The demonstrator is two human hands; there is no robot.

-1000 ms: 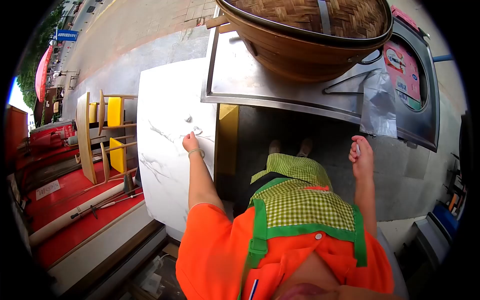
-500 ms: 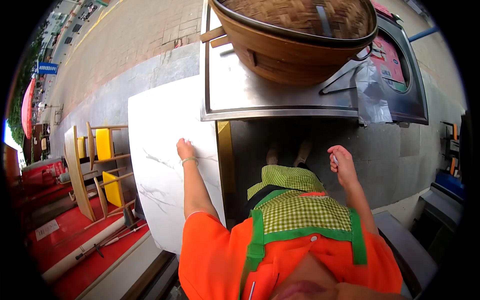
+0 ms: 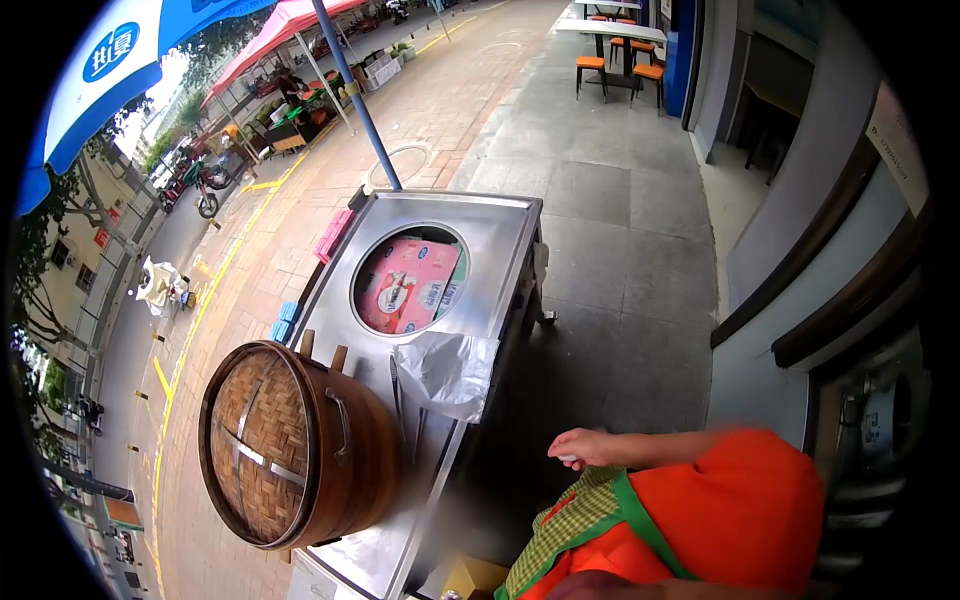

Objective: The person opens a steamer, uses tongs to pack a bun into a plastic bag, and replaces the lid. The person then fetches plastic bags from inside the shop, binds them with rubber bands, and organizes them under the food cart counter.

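Observation:
My right hand (image 3: 583, 447) is closed round a small whitish item, too small to name, beside the green checked apron (image 3: 580, 505). The left hand is outside the view. A lidded bamboo steamer (image 3: 350, 450) stands on the metal cart (image 3: 500, 215). Next to it lie metal tongs (image 3: 399, 400) and a clear plastic bag (image 3: 447, 372), which hangs over the cart's near edge. Pink printed cardboard (image 3: 410, 285) shows inside the cart's round opening.
A blue pole (image 3: 358, 95) rises behind the cart. Pink (image 3: 333, 236) and blue packs (image 3: 285, 318) sit along its far side. Orange stools (image 3: 590, 64) and white tables (image 3: 610, 32) stand farther off. A wall with a dark ledge (image 3: 820, 240) is at the right.
The view has swung round to the right, toward the cart and street. My left hand and the white marble table top have left the view. The right hand still holds its small item.

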